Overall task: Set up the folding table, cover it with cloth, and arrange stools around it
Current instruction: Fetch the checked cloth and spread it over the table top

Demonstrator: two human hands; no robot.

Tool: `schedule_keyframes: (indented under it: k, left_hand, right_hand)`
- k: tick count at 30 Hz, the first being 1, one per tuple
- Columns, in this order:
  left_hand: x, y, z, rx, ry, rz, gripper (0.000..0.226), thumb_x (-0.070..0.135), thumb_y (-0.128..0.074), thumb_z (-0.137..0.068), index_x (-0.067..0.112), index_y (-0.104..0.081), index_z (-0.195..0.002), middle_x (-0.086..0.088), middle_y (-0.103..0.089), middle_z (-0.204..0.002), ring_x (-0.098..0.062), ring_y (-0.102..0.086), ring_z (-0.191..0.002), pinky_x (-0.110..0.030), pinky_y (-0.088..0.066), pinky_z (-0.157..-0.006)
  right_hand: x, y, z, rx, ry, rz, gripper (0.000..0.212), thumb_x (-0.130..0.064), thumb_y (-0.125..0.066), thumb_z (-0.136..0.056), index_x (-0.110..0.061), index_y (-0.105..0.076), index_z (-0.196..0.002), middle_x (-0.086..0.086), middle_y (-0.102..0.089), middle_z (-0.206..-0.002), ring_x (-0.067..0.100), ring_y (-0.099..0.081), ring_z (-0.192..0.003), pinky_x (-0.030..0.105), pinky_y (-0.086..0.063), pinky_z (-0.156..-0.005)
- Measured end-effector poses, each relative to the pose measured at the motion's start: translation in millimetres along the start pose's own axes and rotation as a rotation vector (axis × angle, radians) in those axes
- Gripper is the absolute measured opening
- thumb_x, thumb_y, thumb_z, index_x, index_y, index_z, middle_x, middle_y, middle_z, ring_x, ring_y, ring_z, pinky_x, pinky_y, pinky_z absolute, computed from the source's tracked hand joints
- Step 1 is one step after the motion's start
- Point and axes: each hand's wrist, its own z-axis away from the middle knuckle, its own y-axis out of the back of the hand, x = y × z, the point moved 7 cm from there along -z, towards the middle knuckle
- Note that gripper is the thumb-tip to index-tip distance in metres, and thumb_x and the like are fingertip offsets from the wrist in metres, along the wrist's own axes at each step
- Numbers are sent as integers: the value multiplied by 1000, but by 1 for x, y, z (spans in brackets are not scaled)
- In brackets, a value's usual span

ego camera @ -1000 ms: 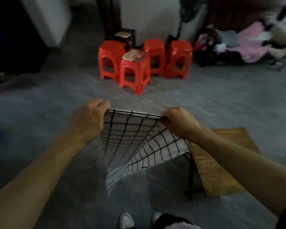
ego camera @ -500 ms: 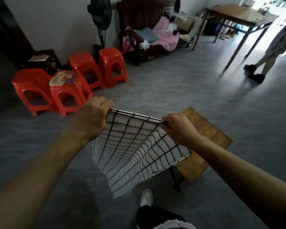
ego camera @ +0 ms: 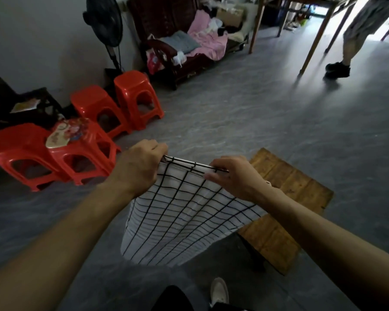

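Note:
A white cloth with a black grid [ego camera: 177,216] hangs folded from both my hands in front of me. My left hand [ego camera: 139,169] grips its top left corner. My right hand [ego camera: 236,178] pinches the top edge a short way to the right. Below and right of the cloth stands the small folding table [ego camera: 285,198], unfolded, with a worn wooden top and a dark leg; the cloth hides its near left corner. Several red plastic stools [ego camera: 94,108] are grouped at the left by the wall.
One stool carries a flat patterned fan [ego camera: 65,135]. A floor fan [ego camera: 106,23] and a dark sofa with pink bedding [ego camera: 200,41] stand at the back. A person's legs [ego camera: 350,46] are beside a tall wooden table [ego camera: 319,25] at the top right. My shoe [ego camera: 219,292] is below.
My view has swung right: the stools slid to the left edge and the tall table and the person came in. My hands moved closer together on the cloth's top edge.

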Motion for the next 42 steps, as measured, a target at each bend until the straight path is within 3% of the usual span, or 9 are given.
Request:
schedule_keyframes:
  k: [6, 10, 13, 20, 27, 31, 35, 38, 42]
  left_hand:
    - [-44, -20, -51, 3, -112, 58, 28, -7, -65, -73, 14, -55, -88, -6, -54, -80, -29, -55, -76, -38, -49, -59]
    - [-78, -26, -77, -5, -194, 96, 29, -8, -66, -72, 13, -57, -90, -7, -56, -81, -28, -55, -76, -39, -50, -59]
    - [-96, -25, -100, 2, -262, 135, 27, -7, -65, -75, 12, -59, -94, -7, -55, -82, -28, -54, -77, -41, -51, -60]
    - [-104, -22, -128, 45, -463, 235, 23, -6, -68, -78, 12, -59, -91, -7, -58, -80, -26, -54, -73, -35, -45, -58]
    - [-115, -18, -140, 118, -501, 379, 22, -5, -71, -80, 9, -62, -95, -8, -63, -82, -27, -58, -72, -30, -45, -60]
    - [-122, -18, -140, 252, -392, 419, 30, 3, -68, -77, 8, -61, -105, -9, -64, -97, -30, -59, -89, -45, -52, -72]
    - [-143, -15, -139, 443, -51, 393, 40, 29, -79, -70, 10, -56, -98, -6, -56, -98, -25, -52, -90, -37, -44, -73]
    - [-147, -34, -143, 347, 103, 469, 30, 35, -76, -79, 16, -53, -77, 4, -53, -77, -18, -49, -71, -38, -45, -61]
    - [-127, -56, -144, 206, 23, 678, 18, 27, -56, -95, 13, -64, -89, 1, -60, -82, -17, -56, -76, -43, -50, -67]
  right_hand:
    - [9, -13, -67, 70, -81, 4, 24, -31, -58, -97, -12, -69, -87, -1, -64, -73, 14, -57, -66, 33, -45, -61]
    - [4, -15, -105, 75, -92, 118, 13, -22, -62, -94, -17, -68, -104, -7, -66, -86, 13, -59, -74, 24, -43, -64]
    - [6, -18, -130, 6, -132, 233, 36, -21, -70, -84, -24, -63, -118, -5, -69, -107, 16, -64, -91, 28, -50, -74]
    - [-9, -31, -175, 164, -136, 238, 7, -25, -69, -86, -19, -72, -87, -7, -63, -77, 15, -58, -66, 39, -50, -59]
    - [-17, -37, -199, 214, -101, 181, 15, -21, -66, -89, -12, -69, -77, -2, -61, -68, 16, -52, -56, 36, -45, -52]
    - [-19, -38, -205, 239, -86, 162, 16, -22, -65, -90, -9, -71, -82, -1, -62, -71, 16, -54, -57, 34, -43, -52]
    - [-16, -32, -209, 294, -111, 124, 18, -21, -64, -90, -8, -71, -79, -3, -57, -67, 17, -51, -56, 34, -40, -50]
    - [-10, -28, -209, 335, -129, 113, 22, -22, -64, -92, -10, -67, -74, -11, -48, -63, 11, -44, -52, 29, -35, -48]
    - [-4, -24, -210, 354, -150, 84, 26, -20, -64, -93, -17, -61, -67, -19, -41, -62, 1, -39, -51, 18, -28, -50]
